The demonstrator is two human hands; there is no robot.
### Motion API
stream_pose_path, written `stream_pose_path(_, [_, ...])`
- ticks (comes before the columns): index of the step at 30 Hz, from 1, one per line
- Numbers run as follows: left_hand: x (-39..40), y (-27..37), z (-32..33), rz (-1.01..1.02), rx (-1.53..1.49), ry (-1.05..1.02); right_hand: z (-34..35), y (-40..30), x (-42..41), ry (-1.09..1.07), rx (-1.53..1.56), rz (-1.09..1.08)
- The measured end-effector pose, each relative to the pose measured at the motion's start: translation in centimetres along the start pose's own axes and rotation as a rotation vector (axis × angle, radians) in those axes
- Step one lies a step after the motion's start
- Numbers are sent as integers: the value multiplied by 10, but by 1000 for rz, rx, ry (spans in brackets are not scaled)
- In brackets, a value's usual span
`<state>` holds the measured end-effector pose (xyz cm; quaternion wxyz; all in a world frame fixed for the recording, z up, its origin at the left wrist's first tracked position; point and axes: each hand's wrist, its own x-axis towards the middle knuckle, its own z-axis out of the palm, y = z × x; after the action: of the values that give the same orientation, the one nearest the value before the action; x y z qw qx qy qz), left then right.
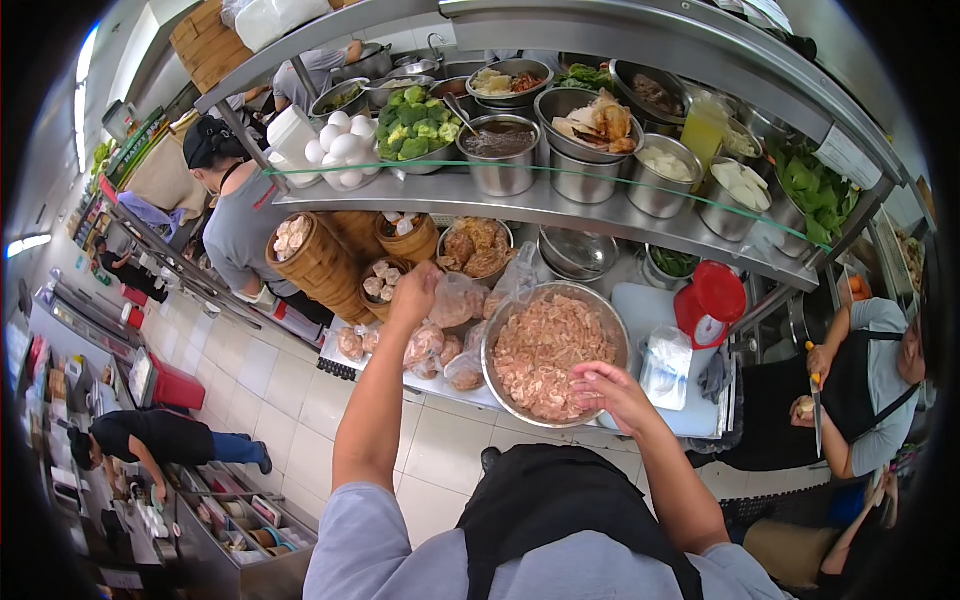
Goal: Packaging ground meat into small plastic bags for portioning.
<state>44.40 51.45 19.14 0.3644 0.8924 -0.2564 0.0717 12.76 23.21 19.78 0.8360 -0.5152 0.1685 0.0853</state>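
Observation:
A wide steel bowl of sliced raw meat stands before me near the counter's front edge. Over its lower right part hovers my right hand, fingers apart and holding nothing. My left hand reaches left of the bowl, its fingers closed at the gathered side of a clear plastic bag of meat. The fingertips are partly hidden. Several more bagged meat portions lie below that bag, along the counter edge. Just behind my left wrist is a bamboo steamer with dumplings.
Tall stacked bamboo steamers rise at the left. A steel shelf with food containers overhangs the back. On the right are a red scale and plastic bags. A co-worker holds a knife at far right; another person stands left.

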Motion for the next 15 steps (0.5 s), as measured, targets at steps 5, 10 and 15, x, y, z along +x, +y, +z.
stream_pose_path(5, [9, 91, -55, 124, -206, -39, 33, -23, 27, -49, -489, -261])
stream_pose_path(10, [-1, 186, -77, 502, -242, -105, 107, -69, 43, 307, -871, -908])
stream_pose_path(15, [-12, 219, -61, 533, -333, -212, 85, -57, 71, 16, -603, -603])
